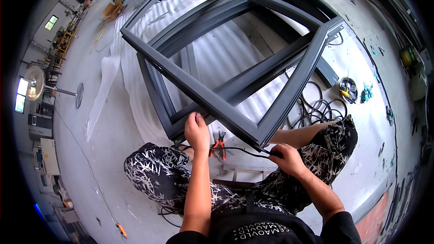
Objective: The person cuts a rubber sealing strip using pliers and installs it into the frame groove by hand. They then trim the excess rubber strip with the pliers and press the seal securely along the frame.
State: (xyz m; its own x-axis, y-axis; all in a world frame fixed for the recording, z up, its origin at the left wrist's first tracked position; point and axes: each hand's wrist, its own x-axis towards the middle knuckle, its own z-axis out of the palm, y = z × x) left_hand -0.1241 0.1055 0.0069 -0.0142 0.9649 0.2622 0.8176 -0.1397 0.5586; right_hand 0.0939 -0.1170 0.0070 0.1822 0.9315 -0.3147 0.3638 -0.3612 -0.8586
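Observation:
A dark grey window frame (199,91) leans in front of me, its lower corner pointing toward my knees; it lies across a second grey frame (153,95) beneath. My left hand (197,132) is closed, fingertips pinched together at the lower rail; whatever they grip is hidden. By the near corner of the upper frame, my right hand (288,159) is closed around a black rubber strip (242,150). That strip runs slackly from the right hand across to below the left wrist. Orange-handled pliers (219,147) stand between the two hands, under the frames.
Coils of black strip (316,108) lie on the floor to the right, near a small bucket (348,91) with tools in it. White foam sheeting (110,72) spreads under the frames. A round-based stand (79,96) is at the left, and an orange-handled tool (121,230) lies lower left.

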